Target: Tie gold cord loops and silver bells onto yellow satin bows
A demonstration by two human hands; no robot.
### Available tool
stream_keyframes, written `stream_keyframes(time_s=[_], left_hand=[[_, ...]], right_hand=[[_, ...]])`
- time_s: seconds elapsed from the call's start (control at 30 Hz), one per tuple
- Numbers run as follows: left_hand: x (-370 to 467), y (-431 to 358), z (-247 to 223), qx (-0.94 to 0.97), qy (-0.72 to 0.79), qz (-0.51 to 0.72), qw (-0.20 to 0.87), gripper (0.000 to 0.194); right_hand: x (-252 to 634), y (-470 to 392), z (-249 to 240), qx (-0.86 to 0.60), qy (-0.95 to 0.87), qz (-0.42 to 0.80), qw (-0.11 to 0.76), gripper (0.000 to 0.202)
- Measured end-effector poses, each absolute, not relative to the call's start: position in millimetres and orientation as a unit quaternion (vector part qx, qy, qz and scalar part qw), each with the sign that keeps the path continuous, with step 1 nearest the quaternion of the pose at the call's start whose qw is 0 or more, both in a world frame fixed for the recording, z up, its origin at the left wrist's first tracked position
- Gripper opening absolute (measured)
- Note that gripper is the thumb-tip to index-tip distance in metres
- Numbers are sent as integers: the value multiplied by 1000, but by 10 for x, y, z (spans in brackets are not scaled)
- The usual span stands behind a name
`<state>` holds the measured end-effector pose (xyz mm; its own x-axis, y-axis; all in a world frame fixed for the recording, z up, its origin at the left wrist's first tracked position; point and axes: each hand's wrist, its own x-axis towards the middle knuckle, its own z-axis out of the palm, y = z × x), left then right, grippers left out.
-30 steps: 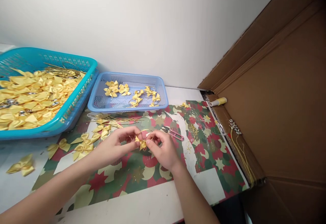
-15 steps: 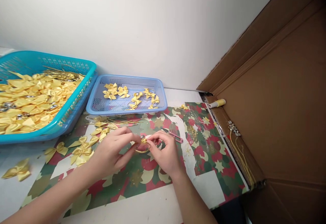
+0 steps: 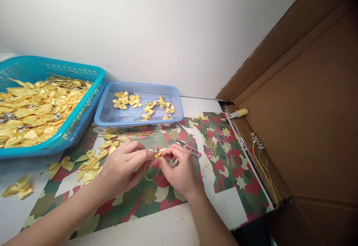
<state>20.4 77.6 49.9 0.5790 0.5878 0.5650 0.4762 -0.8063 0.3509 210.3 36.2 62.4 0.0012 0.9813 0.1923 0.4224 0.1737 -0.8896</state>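
Note:
My left hand (image 3: 124, 167) and my right hand (image 3: 179, 169) meet over the patterned sheet, fingertips pinched close together. Between them is a small yellow bow (image 3: 158, 154), mostly covered by the fingers, with a round silver bell (image 3: 156, 151) at its top. A thin gold cord (image 3: 152, 179) hangs from the pinch in a loop. My right fingers close on the cord beside the bow, while the left fingers grip the bow from the other side. Several loose yellow bows (image 3: 89, 166) lie left of my left hand, and a bundle of gold cords (image 3: 131, 135) lies behind it.
At the left stands a teal basket (image 3: 84, 106) heaped with yellow bows, bells and cords. A smaller blue basket (image 3: 140, 122) holds several finished-looking bow pieces. Pink-handled snips (image 3: 193, 151) lie beyond my right hand. A cardboard wall (image 3: 307, 108) borders the right, near silver bells (image 3: 256, 141).
The gold cord loop under my hands has swung from lying flat to hanging more upright and open. My fingers have shifted slightly around the bow; both hands stay nearly in place.

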Motion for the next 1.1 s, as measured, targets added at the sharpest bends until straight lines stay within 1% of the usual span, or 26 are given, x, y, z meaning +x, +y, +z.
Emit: stream_keyframes(time_s=[0.17, 0.27, 0.37, 0.5, 0.7, 0.8, 0.87, 0.97, 1.03, 1.1], left_hand=[[205, 783, 503, 894, 290, 332, 81, 20], [214, 782, 514, 901, 285, 316, 89, 21], [228, 779, 518, 903, 293, 301, 93, 20], [242, 771, 517, 895, 311, 297, 121, 17], [229, 775, 603, 869, 332, 284, 234, 18], [225, 794, 678, 836, 360, 263, 320, 19], [230, 809, 710, 793, 387, 255, 395, 20], [243, 826, 697, 722, 411, 258, 493, 21], [248, 833, 652, 686, 421, 258, 534, 22], [247, 841, 597, 662, 427, 256, 560, 24]], right_hand=[[2116, 369, 587, -559, -696, 246, 378, 12], [2117, 366, 565, -556, -718, 224, 355, 13], [2107, 366, 541, -560, -718, 217, 353, 16], [2089, 380, 506, -560, -705, 236, 365, 20], [2105, 396, 497, -552, -693, 265, 381, 23], [2155, 409, 517, -534, -684, 291, 402, 20], [2195, 426, 529, -524, -664, 330, 420, 20], [2222, 447, 530, -516, -617, 422, 419, 29], [2211, 450, 518, -508, -592, 479, 404, 35], [2194, 446, 500, -501, -578, 508, 395, 37]])
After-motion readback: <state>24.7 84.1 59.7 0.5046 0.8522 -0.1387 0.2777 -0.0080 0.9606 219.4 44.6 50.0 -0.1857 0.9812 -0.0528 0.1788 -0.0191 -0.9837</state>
